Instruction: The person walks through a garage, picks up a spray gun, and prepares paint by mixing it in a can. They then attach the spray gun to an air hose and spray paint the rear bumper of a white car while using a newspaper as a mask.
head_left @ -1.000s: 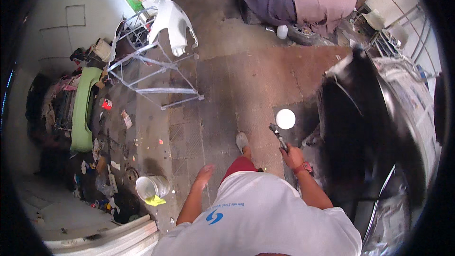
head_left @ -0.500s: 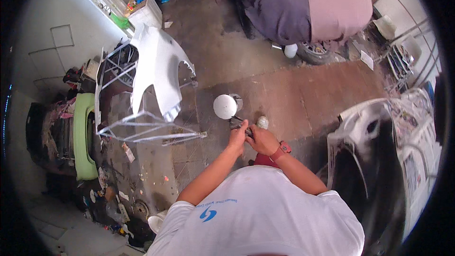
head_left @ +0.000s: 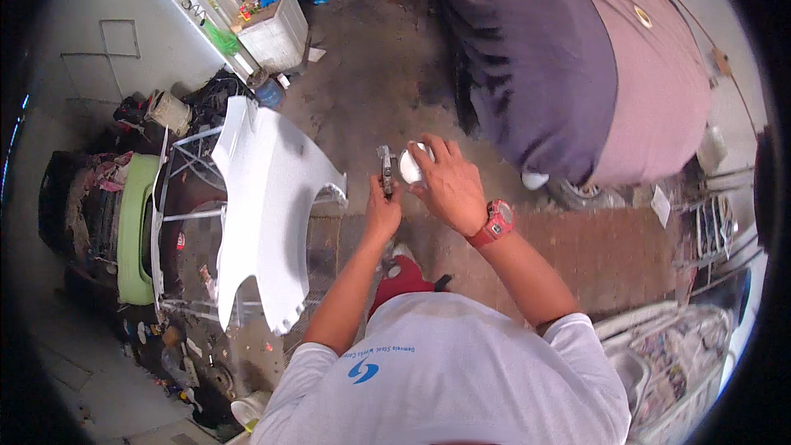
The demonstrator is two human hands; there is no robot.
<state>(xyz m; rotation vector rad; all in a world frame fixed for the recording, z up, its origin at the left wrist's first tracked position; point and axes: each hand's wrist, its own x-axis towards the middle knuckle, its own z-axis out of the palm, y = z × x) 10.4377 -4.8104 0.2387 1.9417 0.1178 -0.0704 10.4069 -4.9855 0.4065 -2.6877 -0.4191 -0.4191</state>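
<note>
Head view, worked from my remote station. Left hand (head_left: 383, 213): fingers clamped round the near end of a metal spray gun (head_left: 386, 171); the gun's head points away from the body. Right hand (head_left: 455, 189): fingers bent over the edge of a round white cup (head_left: 409, 166), thumb on the near side. They look closed on it; how hard they press I cannot tell. Gun and cup are held up ahead of the torso, right of a white fender panel (head_left: 268, 185), the cup just beside the gun; any joint is hidden.

Handling estimate: gun stiff, fairly dense; cup lighter, smooth, liable to slip if wet. Contents not visible. I judge the gun's head most fragile. Preferred hold: left on the handle, right spanning the cup's rim, light pressure, level.
</note>
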